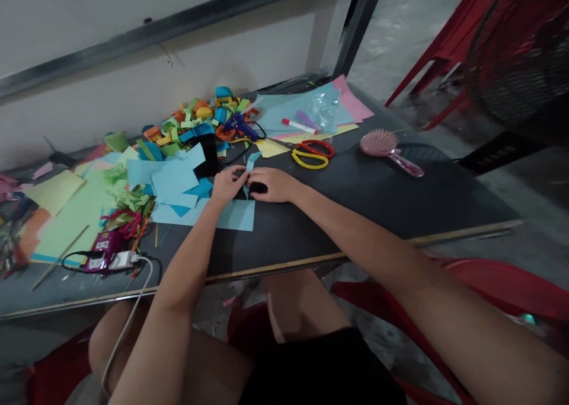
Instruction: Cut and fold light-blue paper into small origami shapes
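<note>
A small strip of light blue paper is pinched between my two hands above the dark table. My left hand grips it from the left, fingertips pressed together. From the other side my right hand has its thumb and fingers closed on the same strip, whose middle is hidden by the fingers. Just below lies a flat blue paper sheet. Left of my hands sits a stack of cut blue paper pieces. Scissors with red and yellow handles rest to the right.
Behind my hands are a heap of folded coloured paper pieces and a blue glue gun. A pink hairbrush lies on the right, near a fan. At front left is a purple power strip with a white cable.
</note>
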`<state>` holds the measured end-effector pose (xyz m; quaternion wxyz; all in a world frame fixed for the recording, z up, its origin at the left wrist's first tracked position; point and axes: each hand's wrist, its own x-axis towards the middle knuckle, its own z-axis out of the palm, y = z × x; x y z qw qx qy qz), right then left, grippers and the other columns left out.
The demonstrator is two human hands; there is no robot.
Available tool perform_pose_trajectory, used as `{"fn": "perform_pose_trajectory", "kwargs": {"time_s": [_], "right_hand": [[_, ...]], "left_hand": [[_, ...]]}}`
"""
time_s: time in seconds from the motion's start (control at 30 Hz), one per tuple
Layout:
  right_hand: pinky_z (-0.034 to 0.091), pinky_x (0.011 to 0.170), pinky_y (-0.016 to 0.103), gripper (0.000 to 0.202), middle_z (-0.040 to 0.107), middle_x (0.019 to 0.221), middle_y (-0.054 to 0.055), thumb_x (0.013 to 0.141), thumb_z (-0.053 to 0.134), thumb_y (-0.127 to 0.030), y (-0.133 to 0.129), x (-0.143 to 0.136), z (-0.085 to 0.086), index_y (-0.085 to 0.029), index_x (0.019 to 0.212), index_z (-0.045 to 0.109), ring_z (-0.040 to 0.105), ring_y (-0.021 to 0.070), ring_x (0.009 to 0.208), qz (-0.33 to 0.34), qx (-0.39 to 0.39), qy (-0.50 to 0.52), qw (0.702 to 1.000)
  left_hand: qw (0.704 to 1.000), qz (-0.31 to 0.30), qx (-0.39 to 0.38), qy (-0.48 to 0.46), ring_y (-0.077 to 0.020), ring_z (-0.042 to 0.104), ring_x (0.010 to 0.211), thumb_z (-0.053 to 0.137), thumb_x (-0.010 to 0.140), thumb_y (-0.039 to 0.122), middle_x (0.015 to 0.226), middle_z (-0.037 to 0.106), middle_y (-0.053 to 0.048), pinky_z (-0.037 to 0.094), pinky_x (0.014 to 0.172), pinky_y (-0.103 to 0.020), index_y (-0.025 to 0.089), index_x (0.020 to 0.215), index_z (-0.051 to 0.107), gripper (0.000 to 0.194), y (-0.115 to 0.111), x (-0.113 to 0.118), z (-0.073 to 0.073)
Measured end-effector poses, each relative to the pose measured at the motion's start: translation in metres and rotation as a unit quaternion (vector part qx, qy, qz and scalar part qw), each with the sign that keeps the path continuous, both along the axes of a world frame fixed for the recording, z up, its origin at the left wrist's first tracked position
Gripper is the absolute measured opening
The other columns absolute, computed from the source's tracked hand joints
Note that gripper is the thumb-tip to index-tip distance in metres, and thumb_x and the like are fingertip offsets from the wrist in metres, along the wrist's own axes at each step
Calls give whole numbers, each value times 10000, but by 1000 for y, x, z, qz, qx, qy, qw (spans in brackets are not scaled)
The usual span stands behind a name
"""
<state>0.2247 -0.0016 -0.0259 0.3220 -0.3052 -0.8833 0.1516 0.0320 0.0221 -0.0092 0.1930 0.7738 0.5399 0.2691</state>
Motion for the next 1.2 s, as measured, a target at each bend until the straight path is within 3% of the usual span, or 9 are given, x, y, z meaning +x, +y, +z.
{"fn": "perform_pose_trajectory", "kwargs": {"time_s": [0.1, 0.37, 0.47, 0.6, 0.7, 0.83, 0.93, 1.07, 1.2], "right_hand": [[502, 818, 364, 212, 682, 1074, 109, 805, 622, -296, 0, 1, 0, -194, 987, 658, 642, 245, 977, -6, -3, 11, 1000], [504, 812, 336, 334, 711, 1120, 99, 799, 672, -437, -5, 1, 4, -212, 1045, 672, 666, 247, 1001, -26, 60, 9, 998], [493, 766, 311, 236, 741, 1087, 86, 893, 565, -342, -4, -3, 3, -211, 1027, 708, 687, 226, 973, -76, 101, -18, 992], [485, 719, 299, 271, 757, 1057, 63, 951, 479, -280, 1, -4, -1, -213, 989, 739, 702, 209, 949, -94, 105, -36, 989], [495, 753, 302, 245, 759, 1036, 51, 943, 511, -269, 8, 2, -4, -222, 970, 750, 700, 205, 957, -69, 70, -33, 995], [501, 795, 328, 217, 762, 1016, 56, 926, 557, -291, 15, 13, -3, -225, 982, 757, 694, 213, 927, -73, 26, -33, 997], [500, 806, 338, 213, 755, 996, 66, 918, 562, -284, 18, 18, -1, -218, 965, 759, 683, 211, 905, -47, 10, -20, 999], [505, 738, 319, 190, 722, 1062, 90, 806, 693, -335, 27, 20, -3, -191, 906, 766, 651, 170, 790, 5, -62, 45, 997], [475, 682, 301, 254, 711, 1031, 85, 747, 742, -408, 37, 23, -5, -205, 893, 784, 626, 167, 807, -5, -136, 79, 987]], "left_hand": [[1000, 7, -5, -6, -194, 657, 603, 659, 832, 283, 498, 619, 43, 445, 621, -271, 192, 1198, 664, 378, -2, 2, 0], [993, 100, 5, -65, -186, 630, 570, 599, 823, 214, 482, 594, 44, 452, 648, -294, 173, 1075, 688, 270, -15, 13, 4], [989, 116, 0, -91, -173, 605, 544, 592, 804, 202, 459, 555, 57, 445, 627, -282, 175, 1036, 693, 255, -13, 12, 4], [993, 82, -14, -82, -173, 615, 560, 567, 825, 198, 499, 593, 34, 449, 614, -274, 180, 984, 713, 217, -9, 10, 1], [999, 36, 15, -1, -202, 674, 700, 555, 842, 176, 659, 704, -21, 463, 673, -286, 201, 956, 741, 219, -7, 5, -1], [984, -63, 89, 138, -230, 677, 830, 571, 844, 200, 897, 759, -55, 436, 681, -298, 255, 997, 775, 261, -3, -9, 0], [975, -131, 87, 157, -189, 639, 748, 579, 842, 267, 828, 738, -33, 403, 629, -275, 272, 1033, 777, 275, -1, -17, 1], [974, -142, 89, 154, -161, 589, 680, 576, 848, 307, 750, 705, -27, 374, 610, -261, 247, 858, 790, 223, -2, -12, 2], [979, -128, 72, 143, -172, 604, 714, 583, 874, 322, 781, 719, -37, 361, 605, -263, 235, 864, 792, 227, -7, 0, 0]]}}
